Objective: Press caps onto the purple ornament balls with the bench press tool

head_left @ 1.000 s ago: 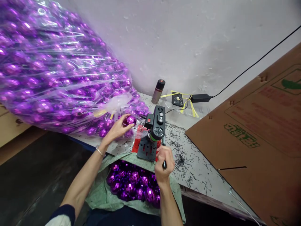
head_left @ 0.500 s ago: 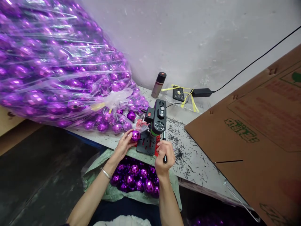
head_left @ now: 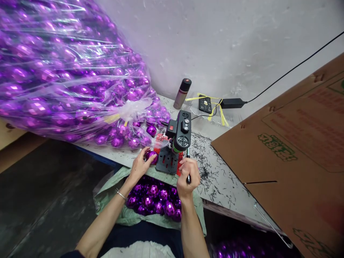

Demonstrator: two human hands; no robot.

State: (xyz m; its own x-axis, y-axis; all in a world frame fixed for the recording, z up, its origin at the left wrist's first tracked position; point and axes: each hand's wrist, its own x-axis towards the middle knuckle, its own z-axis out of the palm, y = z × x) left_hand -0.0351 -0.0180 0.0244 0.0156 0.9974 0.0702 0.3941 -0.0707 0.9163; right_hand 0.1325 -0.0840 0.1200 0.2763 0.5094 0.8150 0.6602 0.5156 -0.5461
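A shiny purple faceted ball (head_left: 152, 157) is between the thumb and fingers of my left hand (head_left: 141, 163), just left of the machine's slotted base plate (head_left: 166, 163). My right hand (head_left: 189, 173) is wrapped round the black handle of a lever (head_left: 188, 154) on the small black bench machine (head_left: 182, 130). A red switch shows on the machine's left side. Below both hands, an open green sack (head_left: 115, 209) holds many similar purple balls (head_left: 153, 200). One loose purple ball (head_left: 151, 130) lies behind my left hand.
A big clear plastic bag (head_left: 131, 111) of purple balls fills the left side. Behind the machine stand a spray can (head_left: 182, 94), a dark phone-like slab (head_left: 205, 104) and a power adapter (head_left: 231, 103). Black clippings (head_left: 204, 172) litter the table; a cardboard box (head_left: 295, 154) leans in at right.
My left hand has shifted slightly left and turned, carrying the ball a little away from the base plate. The right hand stays on the lever handle.
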